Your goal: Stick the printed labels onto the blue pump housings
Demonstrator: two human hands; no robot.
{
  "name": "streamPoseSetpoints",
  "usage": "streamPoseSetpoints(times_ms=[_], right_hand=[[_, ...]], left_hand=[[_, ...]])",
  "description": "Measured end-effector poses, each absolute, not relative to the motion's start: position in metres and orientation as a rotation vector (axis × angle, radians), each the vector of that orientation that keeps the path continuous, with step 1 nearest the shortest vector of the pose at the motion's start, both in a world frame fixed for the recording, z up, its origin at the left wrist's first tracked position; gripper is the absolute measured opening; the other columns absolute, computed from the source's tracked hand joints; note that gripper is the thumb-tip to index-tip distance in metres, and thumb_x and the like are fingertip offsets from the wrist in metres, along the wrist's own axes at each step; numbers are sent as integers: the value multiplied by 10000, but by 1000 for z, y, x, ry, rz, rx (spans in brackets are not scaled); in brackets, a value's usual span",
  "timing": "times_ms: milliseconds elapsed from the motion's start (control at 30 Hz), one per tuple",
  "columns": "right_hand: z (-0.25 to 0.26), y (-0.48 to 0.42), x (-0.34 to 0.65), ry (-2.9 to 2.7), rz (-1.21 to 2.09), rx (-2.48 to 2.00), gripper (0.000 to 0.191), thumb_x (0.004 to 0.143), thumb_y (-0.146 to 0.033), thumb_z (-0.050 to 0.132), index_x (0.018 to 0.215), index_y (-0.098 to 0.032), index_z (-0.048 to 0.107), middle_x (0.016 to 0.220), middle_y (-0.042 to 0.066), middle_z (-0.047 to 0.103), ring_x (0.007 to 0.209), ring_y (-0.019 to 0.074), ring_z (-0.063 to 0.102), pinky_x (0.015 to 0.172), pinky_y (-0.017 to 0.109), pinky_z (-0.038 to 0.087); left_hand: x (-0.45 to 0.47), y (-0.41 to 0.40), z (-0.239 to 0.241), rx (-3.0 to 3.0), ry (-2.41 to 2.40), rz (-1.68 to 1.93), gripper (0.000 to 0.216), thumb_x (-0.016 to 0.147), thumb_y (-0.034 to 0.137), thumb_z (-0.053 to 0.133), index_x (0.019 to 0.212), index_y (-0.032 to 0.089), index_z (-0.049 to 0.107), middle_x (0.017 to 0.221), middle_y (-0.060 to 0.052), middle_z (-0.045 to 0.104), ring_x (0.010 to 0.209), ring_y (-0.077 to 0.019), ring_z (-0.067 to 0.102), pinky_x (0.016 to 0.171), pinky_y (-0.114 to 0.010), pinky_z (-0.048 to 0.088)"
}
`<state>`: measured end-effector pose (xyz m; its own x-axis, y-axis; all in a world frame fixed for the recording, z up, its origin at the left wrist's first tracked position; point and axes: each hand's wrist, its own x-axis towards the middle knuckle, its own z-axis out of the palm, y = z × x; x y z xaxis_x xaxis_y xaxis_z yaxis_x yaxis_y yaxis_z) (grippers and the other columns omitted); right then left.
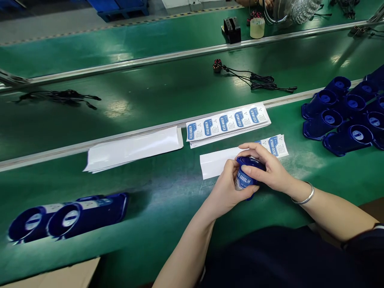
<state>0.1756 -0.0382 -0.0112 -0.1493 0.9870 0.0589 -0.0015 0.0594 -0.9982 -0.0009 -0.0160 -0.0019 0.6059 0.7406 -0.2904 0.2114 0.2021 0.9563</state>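
Between both hands is a dark blue plastic housing (249, 161) with a blue and white label (243, 180) on its side. My left hand (226, 186) wraps its left side, thumb low against the label. From the right, my right hand (268, 168) grips it, thumb across the upper part of the label and fingers over the far side. Behind the hands lies a label strip (277, 146), its left part blank white backing, partly hidden by my fingers. A stack of printed label sheets (228, 124) lies just beyond.
Left of the labels is a pile of blank white strips (135, 148). Labelled blue housings (90, 214) lie at the left; several more housings (348, 138) stand at the right. Beyond a metal rail, wired parts (258, 80) and black cables (60, 97) lie on the green surface. A co-worker's hand (268, 4) shows at the top.
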Motion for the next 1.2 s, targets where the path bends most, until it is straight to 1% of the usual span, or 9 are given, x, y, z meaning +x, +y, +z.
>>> streamPoseSetpoints(times_ms=[200,267,333,400,600,833,933,1067,1200], right_hand=[[-12,-31,180,-1252,1328,-1113,474,899,-393,698,1300,-236,500,1103,56,692,1063,220,649,967,387,476],[-13,-29,181,-1236,1377,-1121,454,903,-400,684,1288,-236,508,1076,50,698,1032,216,653,942,383,481],[-14,-28,180,-1243,1396,-1136,440,901,-412,678,1271,-232,519,1060,48,699,1023,217,649,937,385,476],[-15,-29,178,-1256,1395,-1157,438,896,-420,677,1258,-226,526,1050,50,698,1029,222,645,942,393,469],[-16,-31,175,-1255,1395,-1218,414,896,-425,667,1239,-233,536,1016,41,700,1008,225,646,931,400,466],[-16,-29,177,-1183,1402,-1236,485,862,-426,701,1269,-238,516,1025,42,721,981,223,667,911,395,495],[-15,-28,181,-1160,1372,-1227,518,859,-433,715,1290,-242,501,1042,44,728,991,224,671,909,390,501],[-14,-27,186,-1115,1346,-1166,544,860,-433,731,1304,-243,481,1050,50,732,1015,230,676,921,396,508],[-13,-25,188,-1076,1357,-1116,572,843,-447,758,1304,-250,481,1076,55,728,1015,227,674,902,383,519]], left_hand=[[-1,-17,-9,1331,872,400,657,721,279,846,1222,215,426,1306,-106,539,1203,-290,563,942,-427,492],[1,-17,-10,1204,853,444,610,749,351,831,1207,209,455,1291,-106,560,1202,-289,566,944,-425,489],[4,-17,-11,1094,854,503,487,828,444,754,1164,200,500,1225,-95,601,1187,-279,572,953,-421,476],[6,-17,-12,1040,869,541,422,873,483,699,1133,194,532,1184,-89,625,1190,-272,567,972,-416,459],[8,-17,-15,1047,883,539,418,823,379,779,1131,190,567,1237,-93,609,1290,-273,505,1049,-407,405],[3,-17,-14,1037,859,484,483,783,295,811,1175,207,543,1192,-85,613,1267,-287,523,994,-419,449],[0,-15,-11,1053,798,448,540,764,261,824,1209,223,520,1313,-95,576,1287,-297,523,1012,-435,458],[-4,-12,-8,1134,684,420,671,763,229,825,1326,248,461,1497,-115,465,1403,-315,439,1102,-452,418],[-6,-9,-8,1196,636,428,752,764,241,827,1405,257,433,1573,-122,397,1457,-326,384,1151,-453,393]])
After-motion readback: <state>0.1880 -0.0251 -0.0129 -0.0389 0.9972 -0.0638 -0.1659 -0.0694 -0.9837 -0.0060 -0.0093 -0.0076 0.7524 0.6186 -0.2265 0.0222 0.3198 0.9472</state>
